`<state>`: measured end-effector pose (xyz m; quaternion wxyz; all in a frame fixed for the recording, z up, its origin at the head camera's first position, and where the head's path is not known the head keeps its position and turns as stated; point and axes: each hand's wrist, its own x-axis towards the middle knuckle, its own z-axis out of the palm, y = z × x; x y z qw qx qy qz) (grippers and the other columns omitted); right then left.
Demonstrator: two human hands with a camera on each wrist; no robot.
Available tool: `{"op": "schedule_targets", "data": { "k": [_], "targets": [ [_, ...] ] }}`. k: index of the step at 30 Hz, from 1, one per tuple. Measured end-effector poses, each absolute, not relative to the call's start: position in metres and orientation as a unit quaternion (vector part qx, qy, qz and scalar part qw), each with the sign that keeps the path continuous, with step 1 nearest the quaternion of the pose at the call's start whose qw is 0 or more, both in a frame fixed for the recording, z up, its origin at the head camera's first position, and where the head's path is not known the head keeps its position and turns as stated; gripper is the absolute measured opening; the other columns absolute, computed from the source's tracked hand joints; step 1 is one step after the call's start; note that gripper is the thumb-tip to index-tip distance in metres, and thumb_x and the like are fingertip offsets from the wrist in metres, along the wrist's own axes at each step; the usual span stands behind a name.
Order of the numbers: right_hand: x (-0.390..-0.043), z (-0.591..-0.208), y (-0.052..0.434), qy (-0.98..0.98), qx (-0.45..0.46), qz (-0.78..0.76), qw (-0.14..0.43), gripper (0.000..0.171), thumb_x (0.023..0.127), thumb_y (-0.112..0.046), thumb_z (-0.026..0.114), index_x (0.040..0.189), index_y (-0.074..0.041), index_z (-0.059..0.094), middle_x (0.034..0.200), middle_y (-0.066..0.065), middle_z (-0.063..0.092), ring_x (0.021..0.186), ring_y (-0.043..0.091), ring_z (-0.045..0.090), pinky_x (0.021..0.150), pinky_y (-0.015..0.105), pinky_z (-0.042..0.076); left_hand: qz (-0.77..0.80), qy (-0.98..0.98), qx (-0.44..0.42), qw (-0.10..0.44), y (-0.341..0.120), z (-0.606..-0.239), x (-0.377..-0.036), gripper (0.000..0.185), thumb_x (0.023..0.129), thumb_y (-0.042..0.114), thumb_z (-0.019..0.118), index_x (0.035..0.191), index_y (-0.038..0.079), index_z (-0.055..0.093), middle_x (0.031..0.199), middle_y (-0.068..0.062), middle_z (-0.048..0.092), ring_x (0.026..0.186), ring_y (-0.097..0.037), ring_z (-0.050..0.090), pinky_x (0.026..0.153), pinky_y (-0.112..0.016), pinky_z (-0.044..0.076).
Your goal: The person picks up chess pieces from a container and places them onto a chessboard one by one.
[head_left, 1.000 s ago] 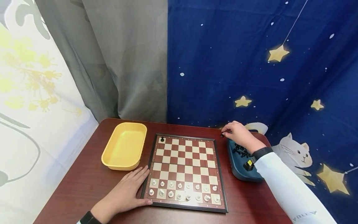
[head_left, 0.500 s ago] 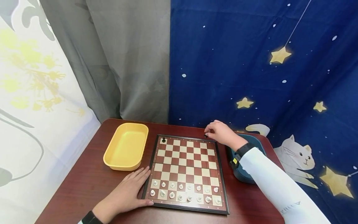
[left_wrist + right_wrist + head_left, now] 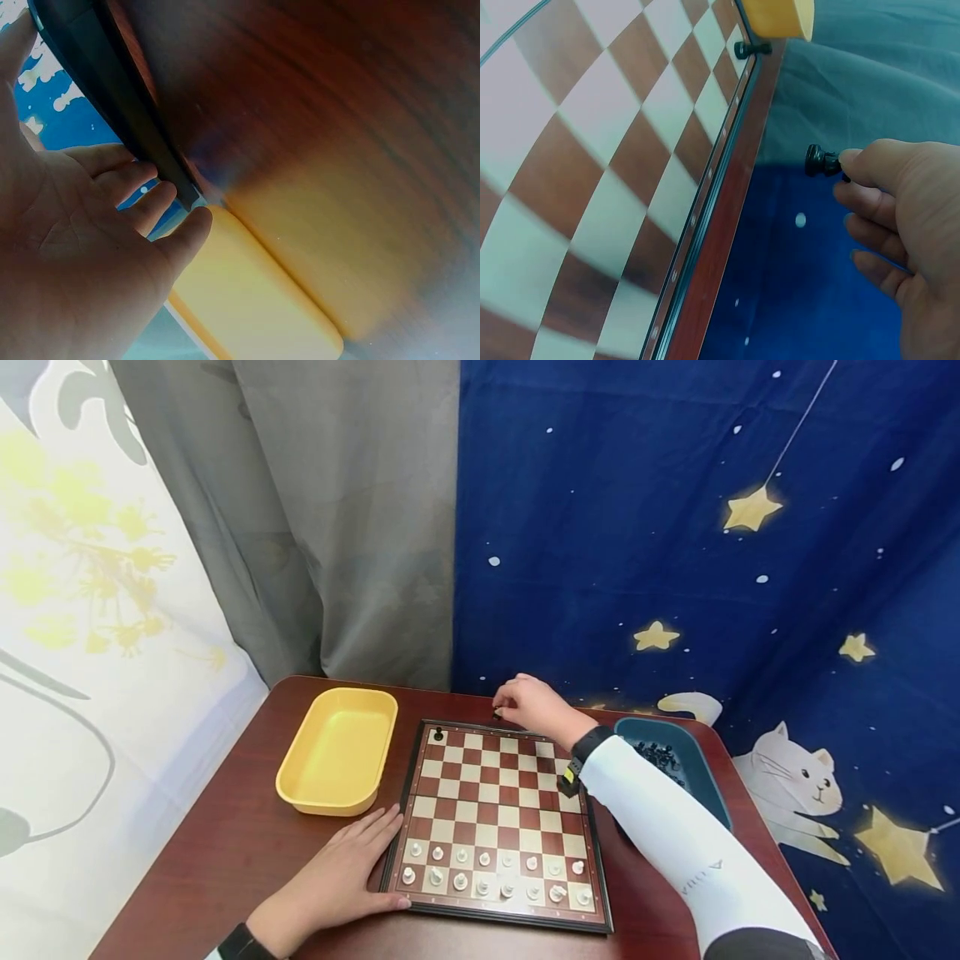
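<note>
A black chess piece [image 3: 822, 160] is pinched between the thumb and fingertips of my right hand [image 3: 542, 707], held above the board's far edge. Its head is hidden by the fingers. The chessboard [image 3: 476, 814] lies flat on the table, with two rows of white pieces [image 3: 483, 887] along its near side. One black piece [image 3: 438, 734] stands on the far left corner square. My left hand [image 3: 337, 878] rests at the board's near left corner, fingers straight along the left edge and thumb at the front edge. The left wrist view shows its fingers [image 3: 180, 240] beside the dark board side.
A yellow tray [image 3: 337, 752] stands left of the board. On the right is a blue tray [image 3: 701, 768] with several black pieces [image 3: 660, 760] in it, partly behind my right sleeve. Curtains [image 3: 555, 527] hang right behind the table's back edge.
My right hand has carried the black chess piece leftward from beside the blue tray to over the board's far edge. The left hand stays in place on the board's corner.
</note>
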<state>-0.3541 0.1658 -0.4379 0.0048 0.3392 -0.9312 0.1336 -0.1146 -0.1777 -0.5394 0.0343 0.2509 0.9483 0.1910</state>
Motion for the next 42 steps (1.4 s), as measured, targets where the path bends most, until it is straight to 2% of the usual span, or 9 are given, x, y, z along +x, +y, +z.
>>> {"op": "schedule_targets", "data": {
  "k": [17,23,29,33,35,42],
  "targets": [
    [-0.366,-0.431,0.104,-0.921,0.366,0.134,0.007,0.014,0.106,-0.011,0.074,0.116,-0.01,0.084,0.109,0.001,0.077,0.1,0.02,0.059,0.089,0.037,0.054,0.192,0.948,0.251,0.032,-0.177,-0.541,-0.116,0.117,0.088,0.087,0.069,0.167,0.003,0.046,0.176,-0.013,0.039,0.161,-0.039,0.038,0.125,-0.063,0.038],
    [-0.369,-0.441,0.097,-0.919,0.379,0.113,-0.003,0.013,0.107,-0.017,0.076,0.117,-0.014,0.084,0.112,0.0,0.078,0.103,0.018,0.061,0.09,0.036,0.055,0.194,0.949,0.248,0.035,-0.179,-0.54,-0.116,0.117,0.088,0.086,0.071,0.167,0.003,0.046,0.176,-0.013,0.039,0.161,-0.04,0.038,0.125,-0.064,0.038],
    [-0.366,-0.455,0.092,-0.918,0.386,0.09,-0.015,0.009,0.106,-0.018,0.078,0.112,-0.015,0.083,0.11,0.0,0.079,0.102,0.019,0.062,0.099,0.039,0.055,0.196,0.948,0.249,0.034,-0.18,-0.54,-0.117,0.117,0.088,0.085,0.072,0.168,0.003,0.046,0.177,-0.013,0.039,0.161,-0.04,0.037,0.125,-0.064,0.038],
    [-0.362,-0.463,0.09,-0.922,0.379,0.08,-0.029,0.007,0.106,-0.019,0.079,0.111,-0.016,0.083,0.107,-0.002,0.079,0.101,0.019,0.062,0.095,0.037,0.056,0.199,0.947,0.25,0.038,-0.18,-0.54,-0.118,0.118,0.087,0.087,0.07,0.168,0.003,0.046,0.177,-0.013,0.039,0.161,-0.04,0.037,0.125,-0.064,0.038],
    [-0.36,-0.466,0.089,-0.923,0.373,0.082,-0.038,0.008,0.106,-0.019,0.079,0.111,-0.016,0.083,0.106,-0.002,0.078,0.101,0.019,0.061,0.089,0.036,0.056,0.201,0.946,0.249,0.041,-0.18,-0.541,-0.118,0.118,0.087,0.087,0.07,0.168,0.003,0.046,0.177,-0.013,0.039,0.161,-0.04,0.037,0.125,-0.064,0.038],
    [-0.357,-0.474,0.089,-0.924,0.37,0.079,-0.048,0.008,0.105,-0.019,0.079,0.111,-0.016,0.083,0.107,-0.002,0.078,0.103,0.019,0.063,0.09,0.036,0.056,0.203,0.947,0.243,0.051,-0.18,-0.543,-0.117,0.118,0.086,0.087,0.071,0.168,0.006,0.046,0.177,-0.011,0.038,0.162,-0.037,0.036,0.126,-0.062,0.038]
  ]
}}
